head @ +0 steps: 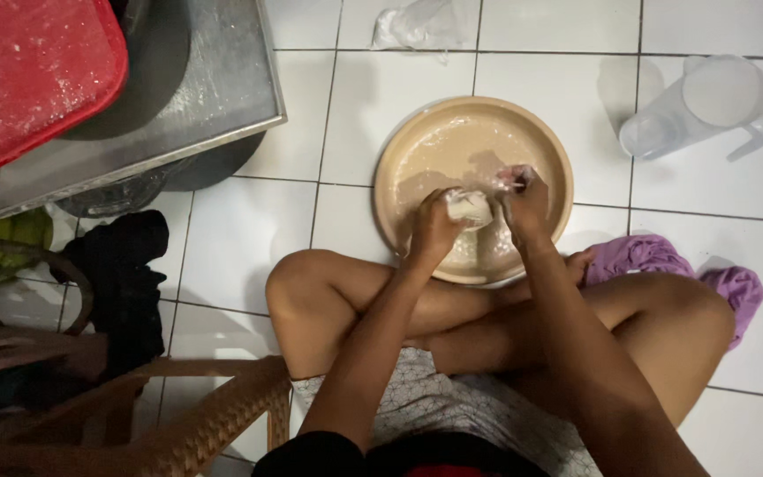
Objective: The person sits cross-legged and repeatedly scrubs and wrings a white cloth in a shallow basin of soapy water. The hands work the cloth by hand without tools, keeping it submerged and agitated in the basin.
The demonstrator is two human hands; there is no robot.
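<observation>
I sit cross-legged on a white tiled floor with a round beige basin (417, 146) in front of my knees. It holds milky liquid. A pale lump of dough (470, 208) hangs just above the liquid, gripped by both hands. My left hand (434, 231) clasps its left side. My right hand (525, 201) pinches its right side, fingers smeared with white paste.
A clear plastic jug (698, 106) lies on its side at the upper right. A purple cloth (655, 258) lies by my right knee. At the upper left sit a red tray (28, 71), a metal tray (214, 88) and a crumpled plastic bag (419, 25). A wicker chair (196, 415) and dark cloth (121, 283) stand at the left.
</observation>
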